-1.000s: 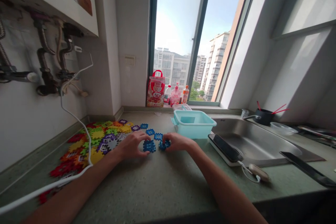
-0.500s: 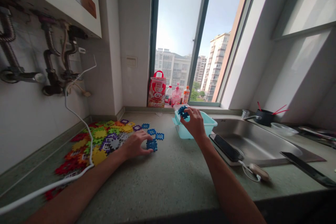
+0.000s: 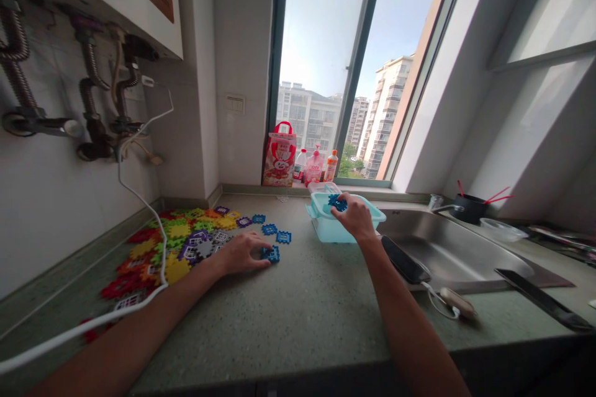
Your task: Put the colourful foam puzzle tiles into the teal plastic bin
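My right hand (image 3: 354, 216) pinches a dark blue gear piece (image 3: 338, 202) over the light blue plastic basin (image 3: 336, 234). My left hand (image 3: 243, 253) rests on the counter with thumb and fingers around a blue piece (image 3: 274, 254). Behind it lie several loose blue pieces, one of them a blue square (image 3: 284, 237). To the left spreads a heap of coloured gear pieces (image 3: 178, 231) in red, orange, yellow, green, purple and grey, partly behind my left forearm.
A white cable (image 3: 164, 248) crosses the heap. Right of the basin are a phone (image 3: 404, 260), a steel sink (image 3: 447, 242) and a black handle (image 3: 542, 299). A red bag (image 3: 280, 160) and several bottles stand at the window.
My right hand has moved slightly right and down with the dark blue gear, now over the basin. My left thumb and fingers have drawn closer about the blue piece. The view has shifted slightly.
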A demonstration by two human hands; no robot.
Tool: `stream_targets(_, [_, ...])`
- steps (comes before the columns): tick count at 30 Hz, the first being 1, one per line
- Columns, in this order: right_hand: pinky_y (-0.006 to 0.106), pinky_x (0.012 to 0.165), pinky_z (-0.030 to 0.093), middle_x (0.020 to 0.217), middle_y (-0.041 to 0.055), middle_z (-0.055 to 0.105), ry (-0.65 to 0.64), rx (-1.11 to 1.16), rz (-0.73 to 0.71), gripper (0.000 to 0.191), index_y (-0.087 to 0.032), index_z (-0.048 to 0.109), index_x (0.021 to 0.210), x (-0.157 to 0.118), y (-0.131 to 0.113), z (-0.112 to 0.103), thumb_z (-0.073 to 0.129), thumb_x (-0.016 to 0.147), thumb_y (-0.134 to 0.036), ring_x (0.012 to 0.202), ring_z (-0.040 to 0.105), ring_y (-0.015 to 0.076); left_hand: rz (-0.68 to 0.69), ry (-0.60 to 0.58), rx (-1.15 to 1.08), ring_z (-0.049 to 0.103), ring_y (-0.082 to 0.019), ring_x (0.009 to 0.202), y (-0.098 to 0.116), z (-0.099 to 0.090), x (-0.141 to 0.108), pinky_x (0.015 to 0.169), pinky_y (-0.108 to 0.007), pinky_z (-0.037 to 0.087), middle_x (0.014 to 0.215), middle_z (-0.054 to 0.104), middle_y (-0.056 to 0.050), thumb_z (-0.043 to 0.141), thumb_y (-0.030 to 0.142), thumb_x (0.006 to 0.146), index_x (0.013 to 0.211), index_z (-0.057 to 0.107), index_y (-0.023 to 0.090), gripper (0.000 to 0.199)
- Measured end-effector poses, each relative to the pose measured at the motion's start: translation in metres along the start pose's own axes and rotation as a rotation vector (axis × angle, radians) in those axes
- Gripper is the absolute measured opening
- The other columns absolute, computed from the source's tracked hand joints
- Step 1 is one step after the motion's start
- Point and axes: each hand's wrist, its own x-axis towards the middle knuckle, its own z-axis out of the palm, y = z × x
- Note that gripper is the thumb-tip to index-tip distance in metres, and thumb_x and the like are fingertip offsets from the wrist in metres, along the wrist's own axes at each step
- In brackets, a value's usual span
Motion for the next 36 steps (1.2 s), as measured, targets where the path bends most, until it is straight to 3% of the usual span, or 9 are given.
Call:
stream_targets(4, [0.042,0.087,0.047,0.097,0.0112,0.077,-0.104,-0.035,-0.011,0.033,-0.024,0.078,0.093,-0.003,-0.003,-0.003,0.068,0.091,-0.055,0.094,0.067,0.0308,0.020,0.011,0.020,0.071,-0.023,0.105,0.006,-0.002,0.000,0.098,-0.032,0.053,0.106,0.080,-0.003,0.071,0.050,0.087,0.115,0.081,0.031,0.035])
stream_targets(9, [0.045,0.100,0.047,0.109,0.0098,0.077,0.010,0.152,-0.315,0.017,-0.023,0.076,0.097,-0.012,-0.036,-0.002,0.062,0.097,-0.031,0.109,0.065,0.0296,-0.066,0.069,0.049,0.073,-0.025,0.102,0.007,0.003,0.000,0.097,-0.036,0.053,0.105,0.079,-0.003,0.077,0.046,0.079,0.109,0.074,0.027,0.036])
stream_targets(14, [0.037,0.103,0.049,0.121,0.0072,0.075,-0.398,0.424,-0.669,0.027,-0.026,0.071,0.117,-0.045,-0.087,0.020,0.073,0.091,-0.031,0.113,0.067,0.0250,-0.096,0.123,0.019,0.073,-0.027,0.106,0.008,0.005,-0.001,0.103,-0.040,0.050,0.101,0.079,-0.001,0.082,0.041,0.070,0.119,0.060,0.026,0.056])
stream_targets(17, [0.036,0.098,0.051,0.119,0.0079,0.074,-0.592,0.448,-0.702,0.043,-0.026,0.069,0.121,-0.064,-0.107,0.032,0.083,0.082,-0.037,0.111,0.068,0.0268,-0.104,0.162,-0.004,0.072,-0.028,0.110,0.010,0.005,-0.001,0.106,-0.043,0.048,0.103,0.080,-0.001,0.083,0.037,0.067,0.121,0.056,0.026,0.061])
stream_targets(21, [0.030,0.089,0.051,0.113,0.0056,0.075,-0.663,0.472,-0.661,0.035,-0.026,0.068,0.116,-0.072,-0.118,0.036,0.081,0.084,-0.030,0.101,0.071,0.0239,-0.073,0.228,-0.022,0.069,-0.030,0.116,0.011,0.005,-0.001,0.108,-0.045,0.047,0.107,0.080,-0.003,0.085,0.036,0.067,0.122,0.055,0.026,0.064])
stream_targets(24, [0.029,0.088,0.051,0.113,0.0044,0.075,-0.613,0.486,-0.664,0.031,-0.026,0.068,0.115,-0.067,-0.117,0.033,0.078,0.085,-0.026,0.100,0.071,0.0221,-0.049,0.264,-0.023,0.067,-0.030,0.122,0.009,0.005,-0.002,0.111,-0.045,0.046,0.117,0.078,-0.006,0.086,0.041,0.071,0.131,0.053,0.026,0.070])
stream_targets(27, [0.032,0.094,0.050,0.116,0.0065,0.075,-0.428,0.433,-0.638,0.027,-0.026,0.068,0.116,-0.052,-0.104,0.026,0.075,0.090,-0.029,0.104,0.069,0.0237,-0.034,0.223,0.026,0.059,-0.032,0.135,0.006,0.005,-0.002,0.118,-0.047,0.040,0.134,0.072,-0.010,0.087,0.051,0.071,0.147,0.046,0.026,0.090])
stream_targets(32, [0.042,0.098,0.045,0.118,0.0127,0.073,0.099,0.209,-0.290,0.028,-0.023,0.066,0.118,-0.018,-0.055,0.007,0.066,0.098,-0.043,0.111,0.064,0.0320,-0.068,0.022,0.126,0.052,-0.035,0.144,-0.002,0.010,-0.006,0.123,-0.048,0.034,0.155,0.056,-0.015,0.075,0.065,0.081,0.153,0.050,0.022,0.087])
stream_targets(36, [0.040,0.088,0.043,0.108,0.0138,0.073,0.288,0.044,-0.096,0.037,-0.021,0.065,0.119,-0.004,-0.016,-0.003,0.055,0.103,-0.053,0.100,0.063,0.0322,-0.149,-0.009,0.156,0.048,-0.037,0.147,-0.006,0.016,-0.008,0.125,-0.050,0.030,0.158,0.053,-0.017,0.067,0.076,0.083,0.151,0.055,0.020,0.089])
